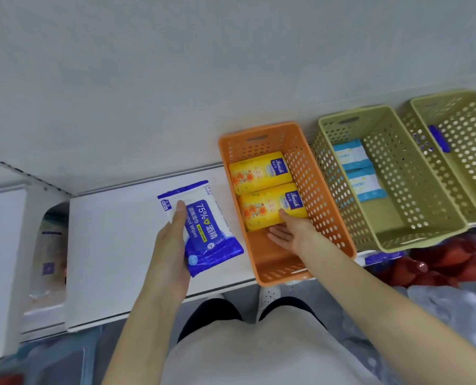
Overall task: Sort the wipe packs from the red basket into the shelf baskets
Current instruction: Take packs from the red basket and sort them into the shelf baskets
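White shelf (114, 245) against a pale grey wall carries an orange basket (318, 190). The left hand (170, 251) grips a blue alcohol-wipe pack (211, 240), fingers clamped round it, above the shelf. The right hand (289, 232) reaches into the orange basket, fingers straight and apart, tips touching the nearer yellow pack (264, 209). Beyond those fingers lies a second yellow pack (259, 170); to their right stands a green basket (398, 173).

Blue wipe pack (203, 232): "75%", "酒精", "Alcohol Wipes", partly covered. Two yellow packs (264, 190): blue corner label, script "Fresh". Light-blue packs (359, 170): print unreadable.
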Motion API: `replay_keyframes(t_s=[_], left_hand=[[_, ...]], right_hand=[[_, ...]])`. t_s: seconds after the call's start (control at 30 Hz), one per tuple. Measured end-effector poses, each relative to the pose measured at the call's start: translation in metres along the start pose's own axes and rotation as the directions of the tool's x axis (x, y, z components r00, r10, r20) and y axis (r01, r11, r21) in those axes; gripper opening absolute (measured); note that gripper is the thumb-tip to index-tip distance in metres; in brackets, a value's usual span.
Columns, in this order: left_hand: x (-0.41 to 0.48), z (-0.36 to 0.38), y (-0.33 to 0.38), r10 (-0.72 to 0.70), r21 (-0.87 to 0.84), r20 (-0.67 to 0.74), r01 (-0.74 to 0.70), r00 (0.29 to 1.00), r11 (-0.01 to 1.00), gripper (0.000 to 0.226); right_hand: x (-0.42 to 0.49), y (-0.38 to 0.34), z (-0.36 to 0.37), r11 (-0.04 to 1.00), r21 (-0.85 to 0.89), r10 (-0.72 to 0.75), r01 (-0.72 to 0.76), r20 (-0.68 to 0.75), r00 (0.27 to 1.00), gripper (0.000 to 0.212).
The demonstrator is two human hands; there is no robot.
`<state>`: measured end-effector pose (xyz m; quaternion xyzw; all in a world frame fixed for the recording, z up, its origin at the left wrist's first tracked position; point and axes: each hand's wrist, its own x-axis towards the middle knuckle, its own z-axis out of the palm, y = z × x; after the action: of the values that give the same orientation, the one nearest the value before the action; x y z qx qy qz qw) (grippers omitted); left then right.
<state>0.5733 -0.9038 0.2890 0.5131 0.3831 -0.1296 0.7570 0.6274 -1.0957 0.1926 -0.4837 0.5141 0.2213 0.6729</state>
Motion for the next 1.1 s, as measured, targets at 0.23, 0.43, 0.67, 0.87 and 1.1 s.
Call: replay_keyframes(t_s=[0.23, 0.43, 0.67, 0.87, 1.1], left_hand=[[-0.013, -0.001, 0.004, 0.012, 0.035, 0.093, -0.016, 0.996, 0.999, 0.026], [-0.025, 0.020, 0.000, 0.019, 0.076, 0.275, -0.041, 0.961, 0.996, 0.025], [-0.039, 0.072, -0.013, 0.069, 0.251, 0.478, -0.211, 0.876, 0.945, 0.020], [-0.045, 0.124, -0.027, 0.194, 0.311, 0.426, -0.344, 0.883, 0.886, 0.024], [-0.045, 0.270, -0.077, 0.277, 0.232, 0.437, -0.404, 0.856, 0.885, 0.017]], right_hand=[[-0.021, -0.002, -0.005, 0.992, 0.113, 0.046, -0.059, 0.120, 0.992, 0.031], [-0.099, 0.005, -0.031, 0.984, 0.131, -0.159, 0.119, 0.362, 0.918, 0.031], [-0.136, 0.011, -0.075, 0.882, -0.009, -0.427, 0.472, 0.407, 0.807, 0.039], [-0.120, -0.016, -0.138, 0.864, -0.003, -0.454, 0.503, 0.426, 0.782, 0.035], [-0.074, -0.121, -0.255, 0.847, 0.232, -0.527, 0.478, 0.255, 0.811, 0.026]])
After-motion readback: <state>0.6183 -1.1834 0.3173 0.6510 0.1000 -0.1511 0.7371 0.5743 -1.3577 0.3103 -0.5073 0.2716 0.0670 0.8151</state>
